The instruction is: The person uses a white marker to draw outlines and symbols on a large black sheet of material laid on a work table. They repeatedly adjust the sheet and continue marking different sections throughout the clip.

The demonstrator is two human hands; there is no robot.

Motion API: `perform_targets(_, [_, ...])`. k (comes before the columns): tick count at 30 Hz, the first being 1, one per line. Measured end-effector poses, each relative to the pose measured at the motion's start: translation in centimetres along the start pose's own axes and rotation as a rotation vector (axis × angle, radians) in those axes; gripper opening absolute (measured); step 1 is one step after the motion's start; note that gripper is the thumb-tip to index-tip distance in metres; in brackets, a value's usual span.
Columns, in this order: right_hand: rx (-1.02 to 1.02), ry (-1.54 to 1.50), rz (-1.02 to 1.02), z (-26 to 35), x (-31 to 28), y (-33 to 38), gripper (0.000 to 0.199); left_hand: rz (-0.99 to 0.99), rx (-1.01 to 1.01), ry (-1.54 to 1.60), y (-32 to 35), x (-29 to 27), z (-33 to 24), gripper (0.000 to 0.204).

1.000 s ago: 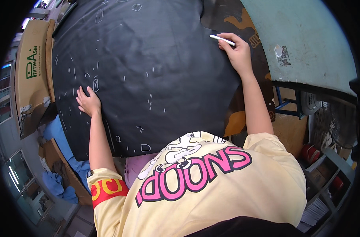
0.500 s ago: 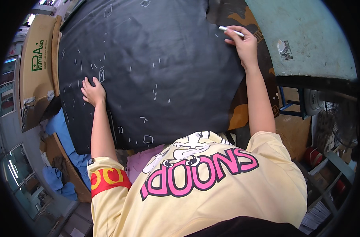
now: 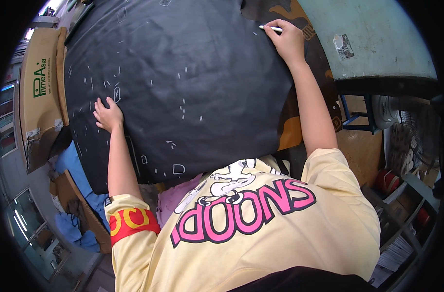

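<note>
A large black leather hide is spread out in front of me, with many short white dashes and a few small outlined shapes on it. My left hand rests on its left part, palm down and fingers spread, beside a small outlined shape. Near the far right edge, my right hand pinches a slim white marking pen. The pen's tip points left, close to a short white dash; whether it touches the leather I cannot tell.
Under the hide's right edge shows a brown and orange patterned sheet. A pale green surface adjoins it at the right. A cardboard box stands along the left edge. A fan is at lower right, blue cloth at lower left.
My right hand has turned and closed more tightly around the pen, which lies more level. My left hand stays flat by the same outlined shape. The whole view has shifted slightly.
</note>
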State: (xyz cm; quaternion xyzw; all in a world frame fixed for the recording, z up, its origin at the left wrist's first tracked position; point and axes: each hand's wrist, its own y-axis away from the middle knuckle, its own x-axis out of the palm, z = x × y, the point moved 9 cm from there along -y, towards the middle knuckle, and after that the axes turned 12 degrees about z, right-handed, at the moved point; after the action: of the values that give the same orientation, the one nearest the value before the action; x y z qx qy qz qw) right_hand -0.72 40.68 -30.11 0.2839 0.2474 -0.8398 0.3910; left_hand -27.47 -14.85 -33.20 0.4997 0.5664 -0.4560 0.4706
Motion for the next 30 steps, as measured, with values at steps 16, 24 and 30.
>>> perform_targets(16, [0.234, -0.879, 0.089, -4.6, -4.1, 11.9, 0.02, 0.139, -0.008, -0.323, -1.7, 0.4, -0.5, 0.061])
perform_targets(24, [0.116, -0.655, 0.119, -3.7, -4.7, 13.5, 0.018, 0.011, 0.663, 0.057, 5.9, -1.2, -16.3, 0.045])
perform_targets(30, [-0.001, -0.405, 0.225, 0.6, -3.3, 13.3, 0.016, 0.143, 0.947, 0.219, 12.6, 0.7, -30.4, 0.042])
